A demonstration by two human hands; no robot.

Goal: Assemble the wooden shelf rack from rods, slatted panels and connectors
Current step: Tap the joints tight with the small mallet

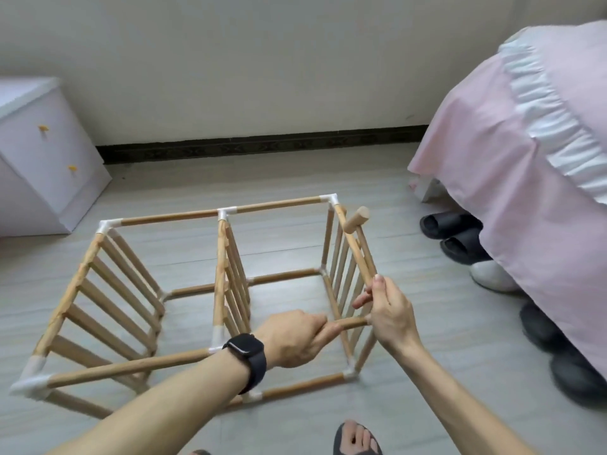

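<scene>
Rack (pixel 279 203) lies on its side on the floor (pixel 427 339), between a bedside cabinet (pixel 42 152) and a bed (pixel 509 159). Left hand (pixel 295 338) grips the upper front rod (pixel 348 323). Right hand (pixel 391 316), fingers curled, holds a wooden mallet (pixel 356 220) by its handle at that rod's end.

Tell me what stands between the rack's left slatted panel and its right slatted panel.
Between the left panel and right panel stands a middle slatted panel, seen in the head view.
</scene>
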